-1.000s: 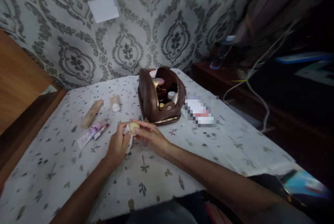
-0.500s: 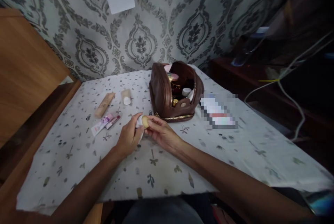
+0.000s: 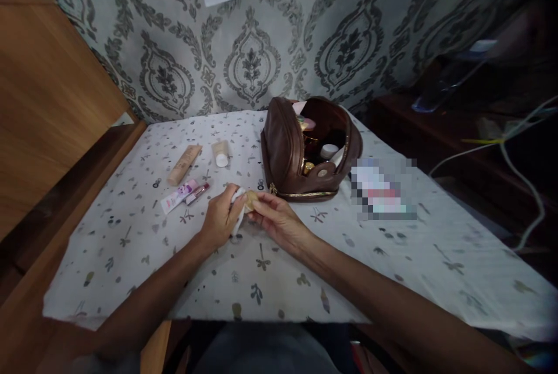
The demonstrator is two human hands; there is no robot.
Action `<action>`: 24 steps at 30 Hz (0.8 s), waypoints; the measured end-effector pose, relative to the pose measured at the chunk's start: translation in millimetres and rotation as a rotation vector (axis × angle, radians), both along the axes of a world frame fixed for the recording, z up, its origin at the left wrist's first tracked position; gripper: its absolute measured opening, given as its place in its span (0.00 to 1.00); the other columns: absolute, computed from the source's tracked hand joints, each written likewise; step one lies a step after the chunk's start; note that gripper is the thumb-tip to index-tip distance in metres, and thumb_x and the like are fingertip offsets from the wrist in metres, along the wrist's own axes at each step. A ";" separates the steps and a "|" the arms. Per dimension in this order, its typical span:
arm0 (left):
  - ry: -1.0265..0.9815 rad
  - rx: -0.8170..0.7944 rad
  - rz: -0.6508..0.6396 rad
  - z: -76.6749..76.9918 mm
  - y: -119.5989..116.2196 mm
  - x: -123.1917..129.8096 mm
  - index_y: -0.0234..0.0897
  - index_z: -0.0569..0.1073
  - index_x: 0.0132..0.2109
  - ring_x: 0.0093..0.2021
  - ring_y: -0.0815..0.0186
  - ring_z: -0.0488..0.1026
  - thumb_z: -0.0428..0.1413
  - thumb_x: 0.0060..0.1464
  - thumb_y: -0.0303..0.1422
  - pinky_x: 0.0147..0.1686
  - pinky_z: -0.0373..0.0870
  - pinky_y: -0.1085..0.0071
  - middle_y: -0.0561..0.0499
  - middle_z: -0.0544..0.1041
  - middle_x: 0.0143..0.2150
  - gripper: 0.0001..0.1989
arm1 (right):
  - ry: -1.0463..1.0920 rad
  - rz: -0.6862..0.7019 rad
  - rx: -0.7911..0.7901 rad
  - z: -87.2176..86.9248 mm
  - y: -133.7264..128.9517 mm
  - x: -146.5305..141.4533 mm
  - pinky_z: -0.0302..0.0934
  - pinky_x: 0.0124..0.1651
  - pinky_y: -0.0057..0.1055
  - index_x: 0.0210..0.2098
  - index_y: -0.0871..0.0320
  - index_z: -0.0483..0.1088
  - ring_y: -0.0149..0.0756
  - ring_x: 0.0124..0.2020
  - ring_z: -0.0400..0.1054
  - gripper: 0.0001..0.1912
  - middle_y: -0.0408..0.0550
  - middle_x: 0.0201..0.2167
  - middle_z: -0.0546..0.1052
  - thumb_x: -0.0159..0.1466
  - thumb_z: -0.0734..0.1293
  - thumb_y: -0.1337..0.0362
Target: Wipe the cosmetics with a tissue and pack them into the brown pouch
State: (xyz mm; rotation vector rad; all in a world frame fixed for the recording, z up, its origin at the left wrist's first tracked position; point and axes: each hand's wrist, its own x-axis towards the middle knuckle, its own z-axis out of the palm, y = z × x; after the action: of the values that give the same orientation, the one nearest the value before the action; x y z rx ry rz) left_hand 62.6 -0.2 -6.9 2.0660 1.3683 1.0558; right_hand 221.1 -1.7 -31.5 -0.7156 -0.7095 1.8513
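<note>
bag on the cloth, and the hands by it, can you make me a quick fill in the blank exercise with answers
1. The bag is coloured ____.
2. As the picture shows it, the short tube lies to the ____ of the bag.
3. The crumpled material in the left hand is coloured ____.
4. The yellowish round item is between the fingertips of the ____ hand.

Missing words: brown; left; white; right.

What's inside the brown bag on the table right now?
Inside the open brown bag I can see a round white lid, something gold and something pink. The bag's sides and the dark interior hide the rest.
</note>
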 end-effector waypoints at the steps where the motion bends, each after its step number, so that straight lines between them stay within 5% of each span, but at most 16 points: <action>1: 0.003 -0.007 -0.030 -0.9 0.4 -0.2 0.39 0.69 0.40 0.30 0.67 0.70 0.47 0.66 0.42 0.34 0.66 0.72 0.54 0.73 0.29 0.13 | -0.042 -0.009 0.027 0.5 -0.4 0.3 0.66 0.43 0.28 0.38 0.57 0.79 0.28 0.37 0.70 0.22 0.42 0.37 0.78 0.45 0.82 0.58; 6: -0.011 -0.001 -0.147 -3.5 2.7 -1.9 0.36 0.70 0.58 0.48 0.60 0.77 0.46 0.66 0.42 0.50 0.70 0.67 0.44 0.79 0.51 0.21 | -0.188 -0.143 0.133 2.3 0.9 3.1 0.66 0.51 0.35 0.42 0.55 0.76 0.34 0.41 0.73 0.29 0.42 0.38 0.80 0.41 0.83 0.61; 10: -0.048 -0.011 -0.156 -1.6 2.7 -2.3 0.36 0.72 0.51 0.38 0.65 0.75 0.46 0.66 0.43 0.40 0.69 0.71 0.48 0.79 0.40 0.18 | -0.174 -0.160 0.146 1.8 1.9 4.7 0.67 0.44 0.30 0.35 0.55 0.72 0.31 0.36 0.73 0.25 0.40 0.32 0.79 0.40 0.83 0.62; 13: -0.103 -0.042 -0.076 -0.6 3.4 -2.4 0.38 0.68 0.36 0.26 0.69 0.64 0.44 0.67 0.44 0.29 0.62 0.73 0.56 0.67 0.25 0.18 | -0.142 -0.101 0.101 1.3 0.8 4.4 0.65 0.39 0.28 0.33 0.57 0.73 0.28 0.31 0.71 0.23 0.41 0.31 0.79 0.43 0.83 0.59; 16: -0.140 -0.025 -0.009 -1.2 5.1 -2.8 0.40 0.59 0.29 0.24 0.71 0.58 0.44 0.67 0.45 0.26 0.57 0.73 0.58 0.59 0.22 0.19 | -0.079 -0.029 0.066 2.3 -0.3 3.4 0.66 0.38 0.28 0.36 0.57 0.77 0.28 0.32 0.71 0.21 0.43 0.33 0.80 0.46 0.82 0.56; 24: 0.044 -0.003 -0.094 -4.5 2.0 -0.9 0.39 0.69 0.49 0.34 0.65 0.72 0.45 0.66 0.42 0.38 0.66 0.70 0.51 0.76 0.37 0.15 | -0.015 -0.059 0.030 2.2 -0.5 3.4 0.68 0.44 0.30 0.45 0.53 0.79 0.29 0.38 0.71 0.26 0.42 0.39 0.79 0.46 0.82 0.60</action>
State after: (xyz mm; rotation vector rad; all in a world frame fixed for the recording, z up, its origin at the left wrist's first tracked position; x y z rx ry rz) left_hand 61.6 1.8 -11.5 2.1409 1.2797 0.9741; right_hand 224.5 -2.2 -29.3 -0.7245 -0.7167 1.7797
